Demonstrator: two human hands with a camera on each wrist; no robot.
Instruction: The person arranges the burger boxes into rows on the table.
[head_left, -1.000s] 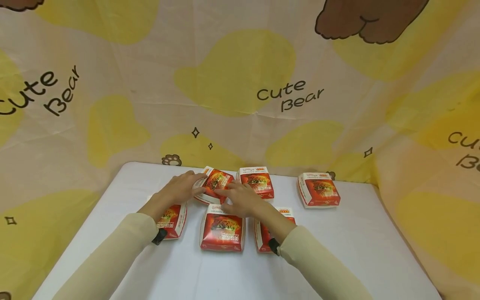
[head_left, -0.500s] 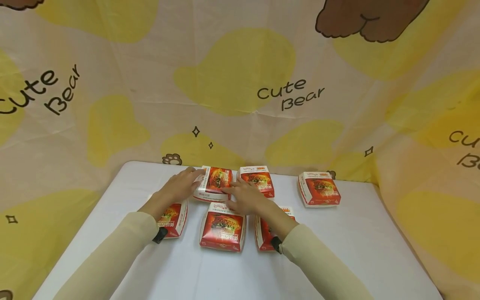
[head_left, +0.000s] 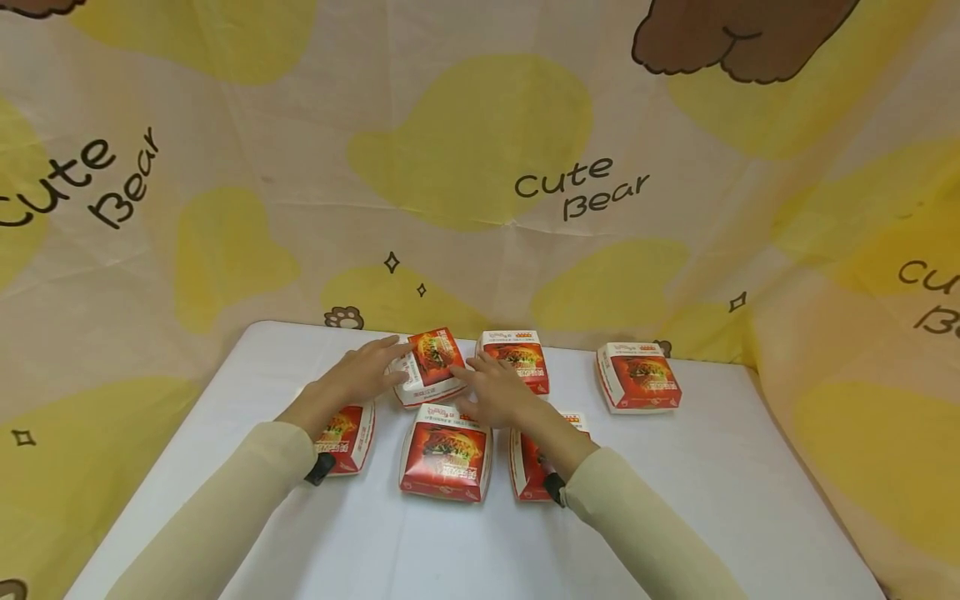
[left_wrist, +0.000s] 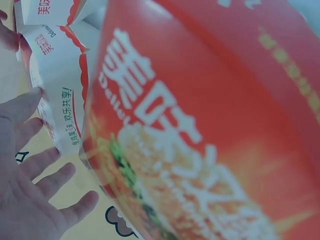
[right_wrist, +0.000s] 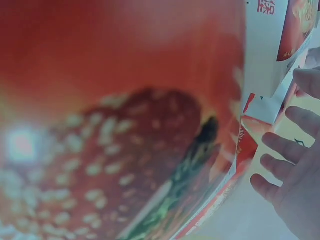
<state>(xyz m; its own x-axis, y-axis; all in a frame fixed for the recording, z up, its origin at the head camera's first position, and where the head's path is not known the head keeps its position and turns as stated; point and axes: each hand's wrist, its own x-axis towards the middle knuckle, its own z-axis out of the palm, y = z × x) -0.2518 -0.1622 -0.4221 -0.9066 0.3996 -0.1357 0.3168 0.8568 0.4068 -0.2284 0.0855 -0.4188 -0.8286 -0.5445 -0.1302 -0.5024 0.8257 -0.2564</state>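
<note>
- 2 arms in pale sleeves reach forward over the near boxes, wrists turned inward, so both sets of fingers point at each other.
- The left hand has its fingers spread apart, touching the left side of the angled box.
- The right hand also has its fingers apart, fairly straight, at the box's right side.
- The angled box thus lies between the 2 sets of fingers, askew to its neighbours.
- The left wrist view adds green lettering on a white wall beside the left fingers; the right wrist view shows gaps between the right fingers that the head view hides.
- Nearer than the fingers, the left box and right box lie partly hidden under the forearms; the middle box lies between them, just before the right fingers.
- Just past the right fingers is the back box, partly covered by that hand.
- Well right of the fingers, the far-right box rests on the white table.
- Beyond all fingers hangs a "Cute Bear" cloth.
</note>
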